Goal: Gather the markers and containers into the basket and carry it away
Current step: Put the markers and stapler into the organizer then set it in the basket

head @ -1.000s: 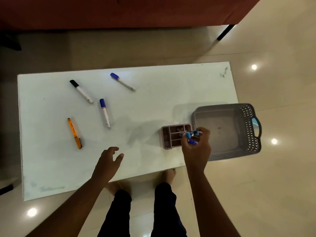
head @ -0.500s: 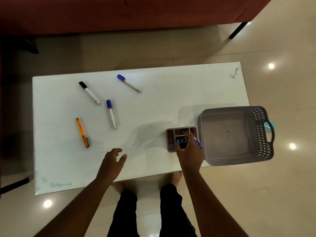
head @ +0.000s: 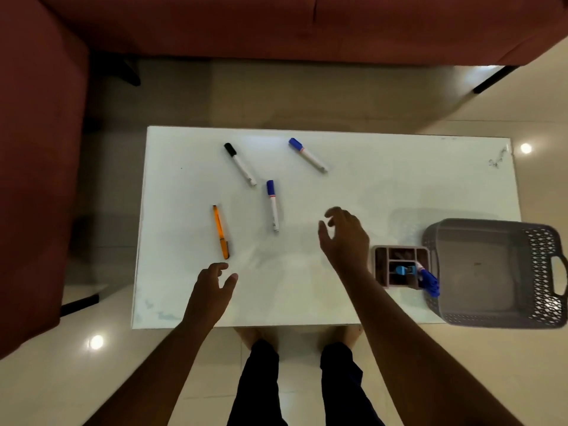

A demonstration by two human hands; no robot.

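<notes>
A grey basket [head: 495, 319] stands at the white table's right end, hanging over the edge. Touching its left wall is a pink compartment holder [head: 381, 265] with blue markers [head: 427, 278] leaning out of it. Loose on the table lie a black-capped marker [head: 240, 164], a blue-capped marker [head: 308, 155], another blue-capped marker [head: 272, 206] and an orange pen [head: 221, 232]. My right hand [head: 345, 238] hovers open left of the holder, holding nothing. My left hand [head: 212, 290] is open near the front edge, just below the orange pen.
The white table [head: 384, 186] sits on a glossy tiled floor. A dark red sofa [head: 276, 29] runs behind it and down the left side. My legs and bare feet [head: 295, 336] are at the table's front edge.
My right hand let go of the blue markers in the holder and moved left and up over the table. The camera view shifted, so the table now sits further right.
</notes>
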